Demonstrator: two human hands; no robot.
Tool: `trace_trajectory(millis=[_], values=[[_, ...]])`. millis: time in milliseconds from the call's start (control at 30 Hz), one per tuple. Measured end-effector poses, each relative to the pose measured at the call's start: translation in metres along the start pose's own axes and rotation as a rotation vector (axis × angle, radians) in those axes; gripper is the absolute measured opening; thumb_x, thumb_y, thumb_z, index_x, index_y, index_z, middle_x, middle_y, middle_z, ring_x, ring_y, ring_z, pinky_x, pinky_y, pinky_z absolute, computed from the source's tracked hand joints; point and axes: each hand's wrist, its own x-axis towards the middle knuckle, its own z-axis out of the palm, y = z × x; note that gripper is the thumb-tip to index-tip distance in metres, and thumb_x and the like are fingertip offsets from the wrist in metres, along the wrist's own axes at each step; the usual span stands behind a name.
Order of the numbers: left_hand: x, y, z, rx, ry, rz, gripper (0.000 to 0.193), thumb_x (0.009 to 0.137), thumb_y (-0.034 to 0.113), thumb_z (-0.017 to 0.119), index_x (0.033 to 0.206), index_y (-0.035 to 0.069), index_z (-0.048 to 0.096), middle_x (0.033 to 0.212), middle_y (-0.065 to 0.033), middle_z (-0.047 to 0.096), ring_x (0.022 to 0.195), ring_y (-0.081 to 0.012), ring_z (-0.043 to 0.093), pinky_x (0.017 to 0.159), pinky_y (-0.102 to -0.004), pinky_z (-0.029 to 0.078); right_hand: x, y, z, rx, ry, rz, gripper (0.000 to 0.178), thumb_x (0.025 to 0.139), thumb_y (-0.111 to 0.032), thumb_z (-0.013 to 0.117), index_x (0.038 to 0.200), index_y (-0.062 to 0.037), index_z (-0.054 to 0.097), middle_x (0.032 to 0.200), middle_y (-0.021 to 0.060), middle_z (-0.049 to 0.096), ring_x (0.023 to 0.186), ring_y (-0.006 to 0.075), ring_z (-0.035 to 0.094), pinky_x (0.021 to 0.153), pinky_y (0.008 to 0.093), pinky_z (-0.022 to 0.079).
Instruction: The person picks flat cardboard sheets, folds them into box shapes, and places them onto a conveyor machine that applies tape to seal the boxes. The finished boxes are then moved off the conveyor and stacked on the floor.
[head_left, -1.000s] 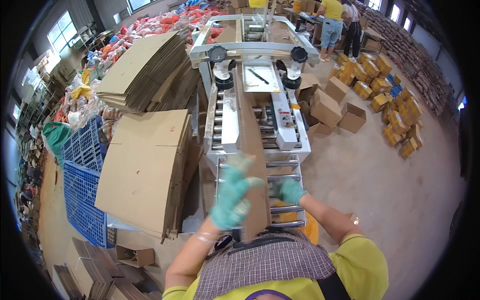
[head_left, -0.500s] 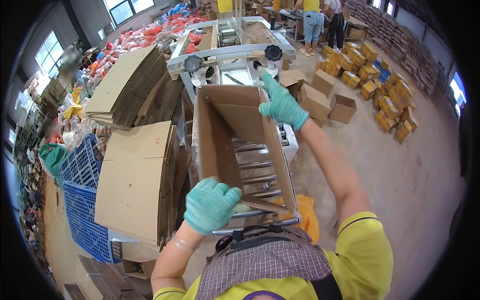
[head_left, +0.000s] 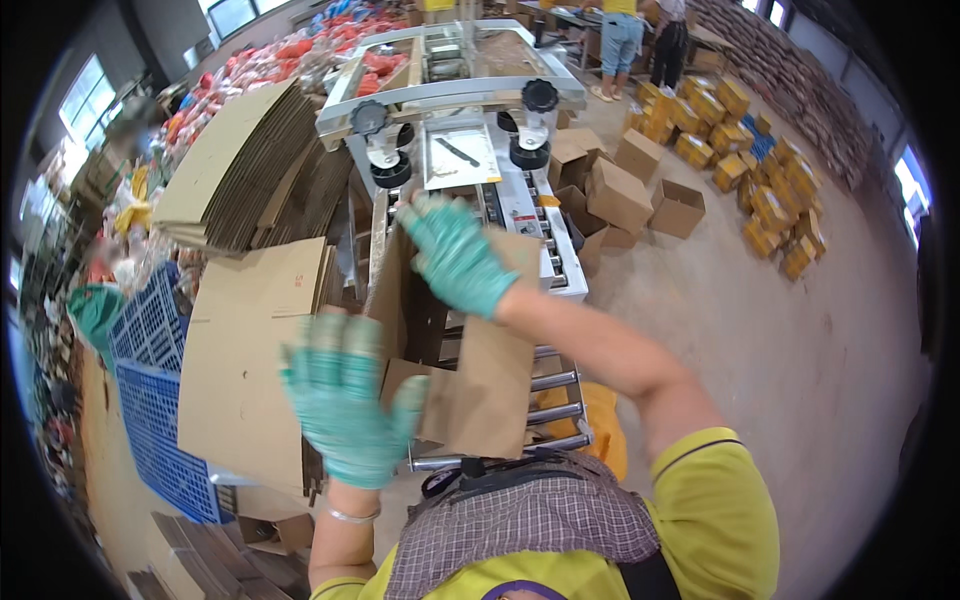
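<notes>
A cardboard box [head_left: 492, 395] sits on the metal rollers [head_left: 556, 382] at the near side of the white machine [head_left: 450, 93], open at the top, apparently placed there so that it lines up with the machine. The right hand [head_left: 460, 255] reaches over the box's end nearest the machine, seemingly to press or steady it; blur hides whether its fingers grip anything. The left hand [head_left: 350, 400] is wide open, fingers spread and holding nothing, over the side left of the machine; whether its thumb touches the box cannot be told.

There are two hands, both in green gloves, and one box between them. Left of the machine stand two main stacks of flat cardboard, a nearer stack [head_left: 250, 370] and a farther stack [head_left: 225, 165], likely kept there for easy reach. The machine has two black knobs [head_left: 540, 95] and two black wheels [head_left: 390, 168]. Right of it lie at least four brown boxes [head_left: 617, 197] and many yellow parcels [head_left: 772, 210], too crowded to count. Two people [head_left: 622, 45] stand beyond them.
</notes>
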Motion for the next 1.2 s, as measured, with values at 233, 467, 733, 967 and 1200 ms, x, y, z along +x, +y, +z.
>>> trace_trajectory(millis=[233,467,733,967,1200], values=[[-0.013,0.049,0.037,-0.309,-0.534,0.353,0.077,0.088,0.057,0.046,0.137,-0.001,0.04,0.143,-0.0241,0.035,0.134,-0.0412,0.031,0.112,-0.0495,0.019,0.006,0.037,0.076,1.105,0.408,0.635,0.044,0.085,0.004,0.047,0.129,0.0027,0.047,0.123,0.0125,0.058,0.115,0.0195,0.054,0.097,0.028,0.042],[-0.012,0.051,0.058,-0.393,-0.386,0.244,0.059,0.084,0.042,0.058,0.121,-0.003,0.052,0.13,-0.0257,0.045,0.123,-0.0457,0.041,0.103,-0.0527,0.031,-0.075,0.067,-0.019,0.742,0.23,0.622,0.027,0.086,-0.009,0.059,0.111,-0.0005,0.061,0.108,0.0132,0.064,0.098,0.023,0.063,0.087,0.0309,0.048],[0.013,0.057,0.077,-0.288,-0.331,0.116,0.057,0.089,0.034,0.048,0.134,-0.001,0.043,0.132,-0.0191,0.051,0.122,-0.0416,0.047,0.105,-0.0506,0.034,-0.094,0.249,0.066,0.116,0.039,0.35,0.041,0.082,-0.024,0.063,0.118,-0.0066,0.057,0.112,0.016,0.061,0.101,0.0318,0.059,0.087,0.039,0.048],[0.016,0.051,0.093,-0.21,-0.316,0.029,0.039,0.091,0.027,0.039,0.111,0.001,0.062,0.112,-0.0182,0.063,0.105,-0.0409,0.059,0.09,-0.0503,0.047,0.005,0.358,0.199,0.069,-0.397,0.169,0.04,0.084,-0.025,0.061,0.12,-0.0084,0.055,0.115,0.0145,0.06,0.102,0.0302,0.059,0.089,0.0376,0.048],[0.036,0.053,0.107,-0.026,-0.465,-0.028,0.014,0.063,0.024,0.061,0.065,0.012,0.055,0.072,-0.0054,0.057,0.075,-0.0276,0.059,0.07,-0.0388,0.05,0.007,0.468,0.291,-0.139,-0.696,0.335,0.04,0.085,-0.024,0.061,0.122,-0.009,0.055,0.112,0.0125,0.061,0.098,0.0277,0.06,0.087,0.0375,0.048]])
